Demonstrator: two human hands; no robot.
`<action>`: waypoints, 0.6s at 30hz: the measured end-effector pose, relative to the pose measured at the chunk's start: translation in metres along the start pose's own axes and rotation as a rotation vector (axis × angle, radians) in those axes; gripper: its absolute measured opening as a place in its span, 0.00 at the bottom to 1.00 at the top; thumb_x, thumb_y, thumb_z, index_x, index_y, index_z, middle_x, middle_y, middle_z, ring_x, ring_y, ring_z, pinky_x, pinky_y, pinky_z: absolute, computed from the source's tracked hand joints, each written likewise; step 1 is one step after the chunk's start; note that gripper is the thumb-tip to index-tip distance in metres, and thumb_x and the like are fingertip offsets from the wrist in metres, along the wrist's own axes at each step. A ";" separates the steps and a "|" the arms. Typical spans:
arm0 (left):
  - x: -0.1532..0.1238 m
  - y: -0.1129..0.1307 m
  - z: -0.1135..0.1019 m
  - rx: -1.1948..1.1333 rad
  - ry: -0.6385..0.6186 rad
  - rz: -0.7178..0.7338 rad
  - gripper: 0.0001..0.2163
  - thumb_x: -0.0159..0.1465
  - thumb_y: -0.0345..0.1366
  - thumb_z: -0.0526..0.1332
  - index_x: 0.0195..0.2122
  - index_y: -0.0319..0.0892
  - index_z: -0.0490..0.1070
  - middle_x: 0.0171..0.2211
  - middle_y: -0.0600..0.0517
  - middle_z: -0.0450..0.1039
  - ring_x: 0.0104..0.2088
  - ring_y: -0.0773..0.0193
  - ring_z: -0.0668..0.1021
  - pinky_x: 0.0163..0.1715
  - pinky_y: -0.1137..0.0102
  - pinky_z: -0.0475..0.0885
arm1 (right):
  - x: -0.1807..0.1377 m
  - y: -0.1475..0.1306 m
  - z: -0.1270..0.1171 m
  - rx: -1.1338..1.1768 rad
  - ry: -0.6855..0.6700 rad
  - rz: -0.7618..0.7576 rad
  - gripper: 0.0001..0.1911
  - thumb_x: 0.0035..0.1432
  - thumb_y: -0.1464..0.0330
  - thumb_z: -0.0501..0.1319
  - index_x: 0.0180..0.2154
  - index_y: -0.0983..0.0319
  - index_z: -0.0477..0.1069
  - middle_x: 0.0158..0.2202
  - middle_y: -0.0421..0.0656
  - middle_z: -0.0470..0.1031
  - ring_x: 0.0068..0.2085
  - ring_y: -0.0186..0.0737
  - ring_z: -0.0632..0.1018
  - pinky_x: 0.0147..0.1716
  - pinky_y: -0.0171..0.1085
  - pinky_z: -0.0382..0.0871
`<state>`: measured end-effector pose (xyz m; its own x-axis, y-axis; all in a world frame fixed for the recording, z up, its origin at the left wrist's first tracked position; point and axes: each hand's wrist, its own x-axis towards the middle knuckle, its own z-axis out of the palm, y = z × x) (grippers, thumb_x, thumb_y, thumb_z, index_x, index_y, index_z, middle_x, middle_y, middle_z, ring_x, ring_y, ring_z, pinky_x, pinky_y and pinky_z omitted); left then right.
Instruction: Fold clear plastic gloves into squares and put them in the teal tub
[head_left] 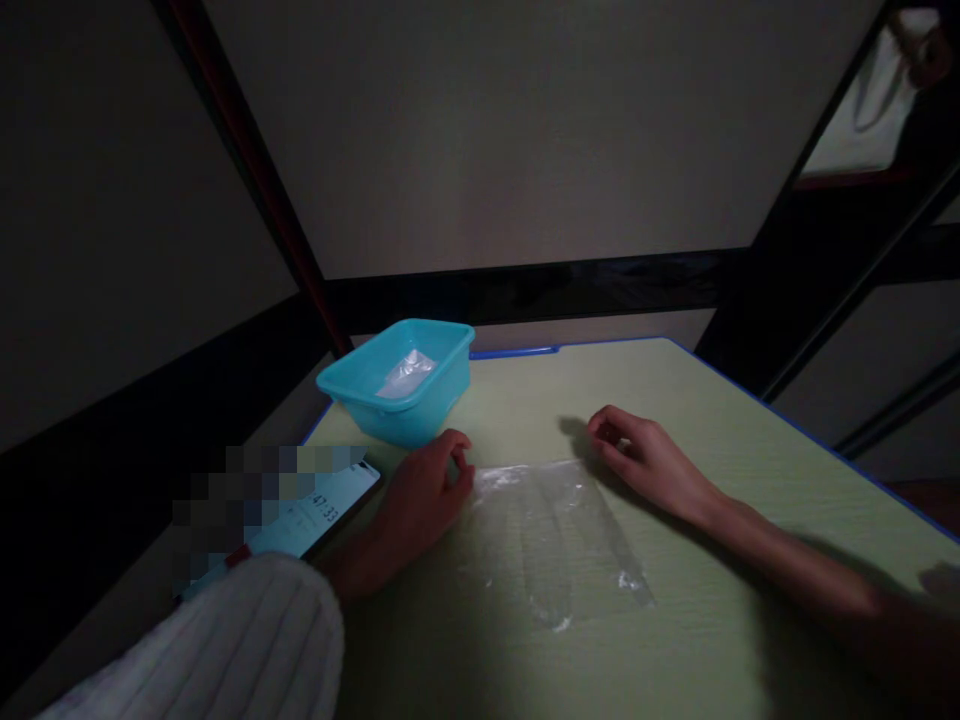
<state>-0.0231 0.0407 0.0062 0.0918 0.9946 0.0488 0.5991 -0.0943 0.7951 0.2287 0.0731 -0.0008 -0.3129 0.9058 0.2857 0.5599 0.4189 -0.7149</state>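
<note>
A clear plastic bag [544, 540] lies flat on the table between my two hands, its far edge running from one hand to the other. My left hand [427, 490] is beside the bag's far left corner, the thumb close to its edge. Its fingers are curled, with a gap between thumb and forefinger. My right hand [645, 460] hovers by the far right corner, fingers loosely bent and thumb apart from them. Nothing shows in either hand; whether the left thumb touches the bag, I cannot tell.
A turquoise plastic basin [442, 400] with crumpled clear plastic [409, 373] inside stands at the table's back left. A phone [315, 510] showing a clock lies left of my left hand. The pale table [720, 430] has a blue edge; cabinet panels [510, 140] rise behind it.
</note>
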 end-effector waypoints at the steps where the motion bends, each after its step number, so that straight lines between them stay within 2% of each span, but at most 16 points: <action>1: -0.001 -0.001 0.000 0.080 0.053 0.096 0.05 0.53 0.29 0.54 0.32 0.41 0.64 0.30 0.53 0.70 0.23 0.68 0.73 0.26 0.72 0.68 | -0.002 -0.002 -0.001 -0.066 0.000 -0.067 0.05 0.55 0.68 0.52 0.31 0.62 0.64 0.25 0.42 0.69 0.26 0.36 0.71 0.21 0.34 0.65; 4: -0.005 -0.006 0.001 0.272 0.104 0.387 0.09 0.57 0.29 0.51 0.37 0.40 0.65 0.35 0.49 0.73 0.32 0.62 0.76 0.34 0.67 0.71 | -0.007 -0.008 -0.004 -0.140 -0.163 -0.262 0.10 0.60 0.69 0.49 0.39 0.62 0.67 0.35 0.45 0.75 0.34 0.39 0.76 0.32 0.37 0.70; 7: -0.007 -0.012 0.004 0.327 0.028 0.512 0.11 0.60 0.29 0.48 0.41 0.41 0.65 0.39 0.47 0.75 0.38 0.61 0.77 0.39 0.66 0.71 | -0.011 -0.011 -0.005 -0.180 -0.367 -0.413 0.14 0.63 0.69 0.47 0.48 0.62 0.65 0.46 0.47 0.73 0.44 0.39 0.75 0.43 0.40 0.69; 10: -0.007 -0.014 0.005 0.371 -0.027 0.533 0.11 0.61 0.29 0.48 0.43 0.41 0.65 0.41 0.47 0.75 0.40 0.61 0.78 0.40 0.67 0.71 | -0.010 -0.010 -0.003 -0.228 -0.439 -0.432 0.16 0.64 0.69 0.46 0.50 0.63 0.64 0.49 0.47 0.72 0.47 0.39 0.74 0.45 0.40 0.69; 14: -0.007 -0.013 0.004 0.408 -0.023 0.475 0.11 0.62 0.31 0.48 0.43 0.40 0.65 0.38 0.47 0.77 0.36 0.59 0.79 0.36 0.66 0.72 | -0.008 -0.006 -0.003 -0.241 -0.424 -0.415 0.15 0.64 0.68 0.47 0.49 0.63 0.65 0.50 0.47 0.72 0.46 0.39 0.75 0.44 0.40 0.70; 18: -0.006 -0.010 0.001 0.468 0.009 0.429 0.09 0.63 0.32 0.48 0.40 0.40 0.66 0.34 0.48 0.77 0.33 0.60 0.79 0.32 0.67 0.72 | -0.006 -0.004 -0.005 -0.197 -0.400 -0.381 0.15 0.64 0.69 0.47 0.50 0.63 0.63 0.46 0.46 0.74 0.43 0.38 0.76 0.42 0.39 0.71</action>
<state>-0.0286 0.0354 -0.0028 0.3953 0.8641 0.3116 0.7948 -0.4918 0.3554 0.2320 0.0662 0.0031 -0.7643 0.6103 0.2085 0.4711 0.7491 -0.4658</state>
